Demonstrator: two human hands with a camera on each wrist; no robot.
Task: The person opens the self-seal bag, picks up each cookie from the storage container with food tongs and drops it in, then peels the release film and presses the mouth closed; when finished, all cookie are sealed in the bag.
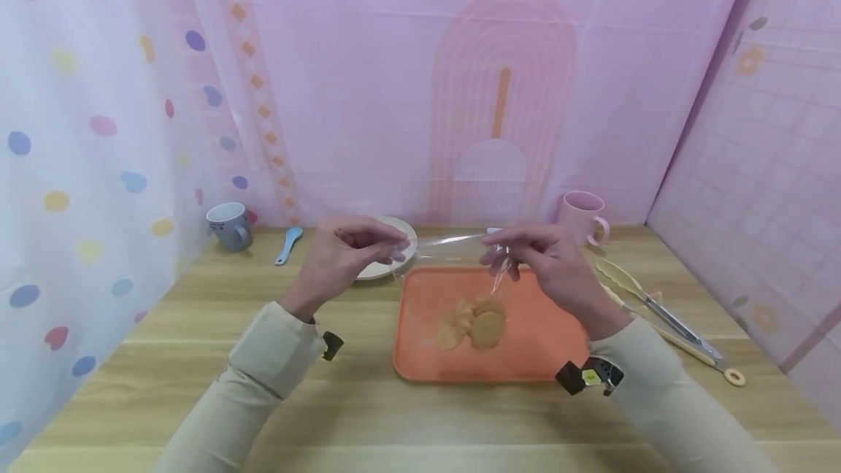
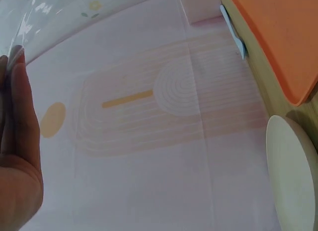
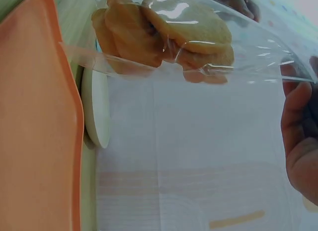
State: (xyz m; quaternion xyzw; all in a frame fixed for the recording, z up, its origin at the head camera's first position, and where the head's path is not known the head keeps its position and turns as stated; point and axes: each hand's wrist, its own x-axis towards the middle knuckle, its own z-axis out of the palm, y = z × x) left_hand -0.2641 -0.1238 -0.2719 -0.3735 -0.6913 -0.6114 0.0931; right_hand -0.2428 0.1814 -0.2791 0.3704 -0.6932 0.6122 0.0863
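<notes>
A clear plastic bag [image 1: 448, 248] is stretched between both hands above the orange tray [image 1: 545, 345]. Inside it lie several flat, round, yellow-brown slices [image 1: 488, 328], bunched low in the bag; the right wrist view shows these slices [image 3: 194, 35] overlapping behind the shiny film. My left hand [image 1: 348, 254] pinches the bag's upper left edge between thumb and fingers. At the upper right edge, my right hand [image 1: 552, 265] pinches the film in the same way. The left wrist view catches only part of the left hand [image 2: 22, 136], at its border.
Behind the left hand is a white plate [image 1: 377, 270]. A grey mug [image 1: 228, 226] and a blue spoon [image 1: 289, 245] are at the back left. A pink mug [image 1: 580, 217] stands back right, with tongs [image 1: 677, 323] on the table nearer me. Curtains border the table.
</notes>
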